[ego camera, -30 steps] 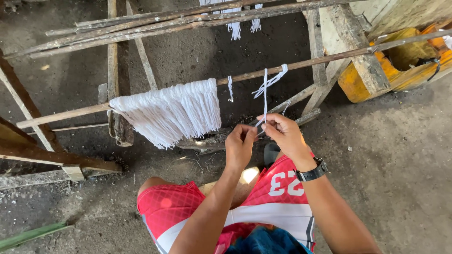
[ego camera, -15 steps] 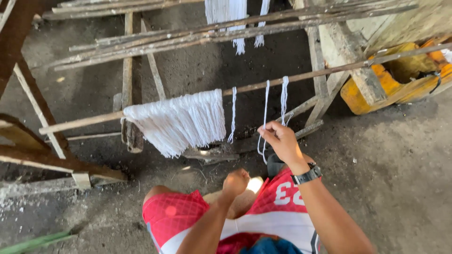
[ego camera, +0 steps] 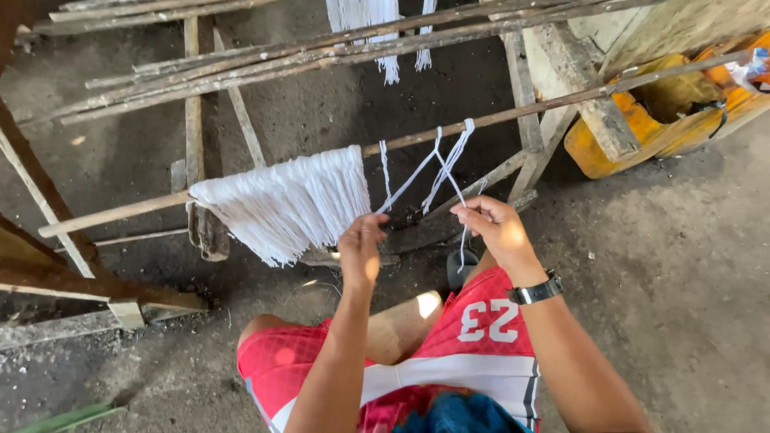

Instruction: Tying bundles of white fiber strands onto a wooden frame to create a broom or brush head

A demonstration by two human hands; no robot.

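Observation:
A long thin wooden rod (ego camera: 513,114) runs across the frame, and a thick bunch of white strands (ego camera: 285,204) hangs from its left part. A few loose white strands (ego camera: 443,164) are looped over the rod further right. My right hand (ego camera: 496,228), with a black watch on its wrist, pinches these strands just below the rod. My left hand (ego camera: 361,248) is raised beside them and holds the end of one strand. I am seated in red and white shorts (ego camera: 449,353).
A rough wooden frame of slats and poles (ego camera: 241,68) stands behind the rod, with more white strands (ego camera: 369,24) hanging at the top. A yellow plastic container (ego camera: 658,120) lies at the right. The ground is dark concrete (ego camera: 690,265).
My left hand dropped toward my lap, then rose again to take a strand. My right hand stayed on the looped strands and pulled them apart. The view shifted slightly.

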